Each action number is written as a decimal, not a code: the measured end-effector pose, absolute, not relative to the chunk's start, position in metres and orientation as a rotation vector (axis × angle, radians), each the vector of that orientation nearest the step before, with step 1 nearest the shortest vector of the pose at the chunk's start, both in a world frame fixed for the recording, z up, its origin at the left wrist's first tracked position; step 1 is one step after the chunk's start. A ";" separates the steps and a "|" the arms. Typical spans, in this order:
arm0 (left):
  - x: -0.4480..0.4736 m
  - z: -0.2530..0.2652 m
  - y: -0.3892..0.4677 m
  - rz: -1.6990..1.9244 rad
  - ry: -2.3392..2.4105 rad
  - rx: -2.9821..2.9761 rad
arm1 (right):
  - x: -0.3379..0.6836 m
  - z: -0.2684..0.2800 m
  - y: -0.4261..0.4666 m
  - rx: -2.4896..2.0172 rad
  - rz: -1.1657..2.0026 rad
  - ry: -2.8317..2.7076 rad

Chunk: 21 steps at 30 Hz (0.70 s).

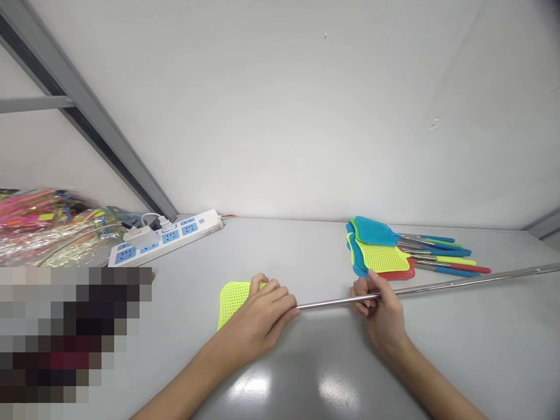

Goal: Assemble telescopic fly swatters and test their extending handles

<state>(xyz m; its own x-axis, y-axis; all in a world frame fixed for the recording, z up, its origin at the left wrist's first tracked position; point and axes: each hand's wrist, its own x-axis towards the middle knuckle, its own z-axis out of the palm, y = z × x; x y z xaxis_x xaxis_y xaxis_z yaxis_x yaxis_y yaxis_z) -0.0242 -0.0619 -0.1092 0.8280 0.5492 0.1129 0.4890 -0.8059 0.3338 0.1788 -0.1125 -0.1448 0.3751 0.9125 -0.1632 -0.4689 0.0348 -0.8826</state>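
Note:
A yellow-green fly swatter (231, 300) with an extended telescopic metal rod (326, 303) lies across my front, its perforated head at the left. My left hand (271, 309) is closed around the place where head and rod meet and hides the joint. Farther right, my right hand (380, 309) is closed on the rod, thumb on top. The rod runs on past it to the right edge of the view, where its far end is cut off. Just beyond my right hand lies a pile of fly swatters (376, 256) in blue, yellow, green and red, their handles pointing right.
A white power strip (205, 224) with a charger (140, 237) plugged in lies at the left against the wall. Plastic-wrapped goods (52, 227) are heaped at the far left, above a pixelated area. A white wall (306, 116) borders the grey table (280, 245) at the back.

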 end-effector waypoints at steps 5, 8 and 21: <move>-0.025 -0.109 -0.061 0.341 0.777 2.719 | 0.188 -0.139 -0.111 -0.963 1.014 -0.453; -0.025 -0.111 -0.060 0.362 0.762 2.689 | 0.192 -0.138 -0.108 -1.005 0.981 -0.431; -0.019 -0.120 -0.075 0.221 0.753 2.546 | 0.180 -0.150 -0.113 -0.911 0.962 -0.348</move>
<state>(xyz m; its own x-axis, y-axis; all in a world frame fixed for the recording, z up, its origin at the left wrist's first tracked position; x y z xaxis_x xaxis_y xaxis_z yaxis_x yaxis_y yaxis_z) -0.0188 -0.0749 -0.1201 0.8363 0.5480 0.0196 0.4718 -0.7373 0.4836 0.1802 -0.1128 -0.1501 0.5538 0.8233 -0.1244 -0.5528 0.2519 -0.7943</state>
